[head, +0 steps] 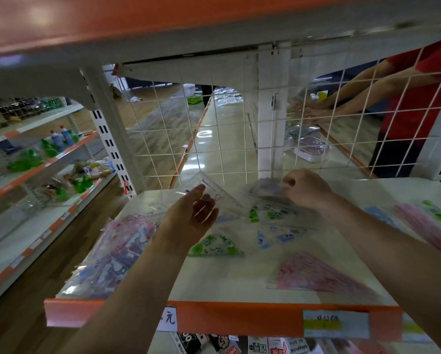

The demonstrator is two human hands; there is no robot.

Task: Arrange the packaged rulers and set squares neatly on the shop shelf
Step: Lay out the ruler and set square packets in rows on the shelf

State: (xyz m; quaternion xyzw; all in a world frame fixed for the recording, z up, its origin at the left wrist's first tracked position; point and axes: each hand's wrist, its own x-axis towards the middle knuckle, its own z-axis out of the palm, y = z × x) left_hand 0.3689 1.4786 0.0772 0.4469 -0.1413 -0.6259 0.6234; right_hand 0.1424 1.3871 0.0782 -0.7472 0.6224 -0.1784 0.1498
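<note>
Clear set square [222, 198] is up off the white shelf [240, 282], grasped between thumb and curled fingers of the left hand [191, 215]. Right hand [306, 187], at its 3 o'clock, pinches a blurred packet [265, 191] close to the wire mesh [214, 139]. Lying flat mid-shelf is a green set square [215, 245], with a blue one [278, 236] at its 3 o'clock, a pink packet [316, 274] at 4 and a heaped pile [117, 251] at 9

clear set square [214, 198] tilted above shelf [240, 279]; green [215, 247], blue [280, 236], pink [316, 275] packs lying scattered
</note>
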